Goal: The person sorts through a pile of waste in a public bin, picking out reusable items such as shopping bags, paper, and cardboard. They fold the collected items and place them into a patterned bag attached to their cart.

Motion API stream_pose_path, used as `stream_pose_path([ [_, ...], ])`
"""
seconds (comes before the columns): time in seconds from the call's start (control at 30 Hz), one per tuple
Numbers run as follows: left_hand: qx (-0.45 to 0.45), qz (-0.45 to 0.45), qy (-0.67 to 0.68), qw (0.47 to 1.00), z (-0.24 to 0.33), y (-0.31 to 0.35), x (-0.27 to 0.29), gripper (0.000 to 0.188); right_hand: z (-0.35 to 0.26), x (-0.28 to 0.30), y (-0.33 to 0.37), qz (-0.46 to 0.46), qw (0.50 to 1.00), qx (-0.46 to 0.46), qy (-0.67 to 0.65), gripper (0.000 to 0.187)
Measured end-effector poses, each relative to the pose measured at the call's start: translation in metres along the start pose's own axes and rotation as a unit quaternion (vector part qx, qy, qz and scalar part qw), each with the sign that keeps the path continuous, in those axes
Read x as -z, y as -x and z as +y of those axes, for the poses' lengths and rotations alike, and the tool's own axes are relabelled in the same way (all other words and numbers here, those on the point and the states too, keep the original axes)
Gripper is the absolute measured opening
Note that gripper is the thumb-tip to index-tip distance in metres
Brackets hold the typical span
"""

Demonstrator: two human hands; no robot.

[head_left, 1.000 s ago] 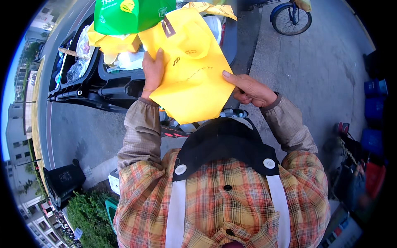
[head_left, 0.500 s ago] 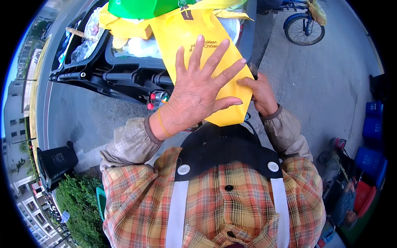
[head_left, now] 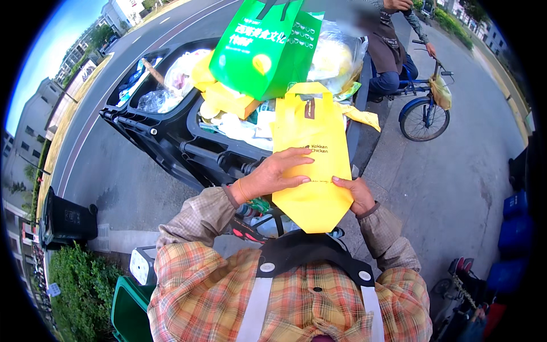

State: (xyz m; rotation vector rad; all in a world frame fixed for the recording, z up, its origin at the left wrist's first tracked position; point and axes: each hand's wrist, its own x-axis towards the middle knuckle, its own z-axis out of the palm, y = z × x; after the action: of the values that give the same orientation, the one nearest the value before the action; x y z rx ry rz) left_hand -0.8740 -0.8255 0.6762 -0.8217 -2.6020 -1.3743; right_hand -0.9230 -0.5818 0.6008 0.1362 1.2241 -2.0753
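Observation:
A flat yellow tote bag (head_left: 313, 128) with a handle loop at its top hangs in front of my chest. My right hand (head_left: 360, 195) grips its right edge, thumb on the front and the other fingers hidden behind. Across the left side of the bag lies my left hand (head_left: 269, 174), open, its fingers stretched over the front. Just beyond, a green bag (head_left: 253, 54) with white print stands on a heap of rubbish in a dark wheeled bin (head_left: 199, 137). Clear plastic bags (head_left: 337, 54) and a yellow box (head_left: 231, 101) lie around it.
A second bin holding a stick (head_left: 152, 73) and plastic stands at the left. Beyond the bins at right, a person sits on a blue bicycle (head_left: 424, 119). A black bin (head_left: 71, 219), a bush (head_left: 80, 290) and a green bin (head_left: 128, 310) are at lower left; blue bins (head_left: 515, 233) stand far right.
My left hand has come down from spread fingers above the bag to rest lower on its front. The right hand keeps its hold. The view has tilted up, showing more of the bins and cyclist.

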Motion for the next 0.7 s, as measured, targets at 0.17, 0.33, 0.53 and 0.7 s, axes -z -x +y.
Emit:
stream_pose_path([
  [0.17, -0.018, 0.381, -0.278, 0.882, -0.008, -0.045, 0.069, 0.026, 0.002, -0.027, 0.017, 0.043, 0.987, 0.152, -0.012, 0.034],
  [0.33, 0.055, 0.371, -0.517, 0.769, -0.033, -0.115, 0.078, 0.045, -0.005, -0.034, -0.013, 0.011, 0.951, 0.048, 0.304, 0.043],
  [0.53, 0.096, 0.272, -0.367, 0.884, -0.077, -0.139, 0.097, 0.03, -0.027, -0.021, 0.02, 0.126, 0.786, 0.181, 0.577, 0.043],
  [0.7, 0.048, 0.291, -0.281, 0.913, -0.088, -0.134, 0.13, 0.023, -0.046, -0.082, 0.029, 0.102, 0.684, 0.502, 0.52, 0.041],
])
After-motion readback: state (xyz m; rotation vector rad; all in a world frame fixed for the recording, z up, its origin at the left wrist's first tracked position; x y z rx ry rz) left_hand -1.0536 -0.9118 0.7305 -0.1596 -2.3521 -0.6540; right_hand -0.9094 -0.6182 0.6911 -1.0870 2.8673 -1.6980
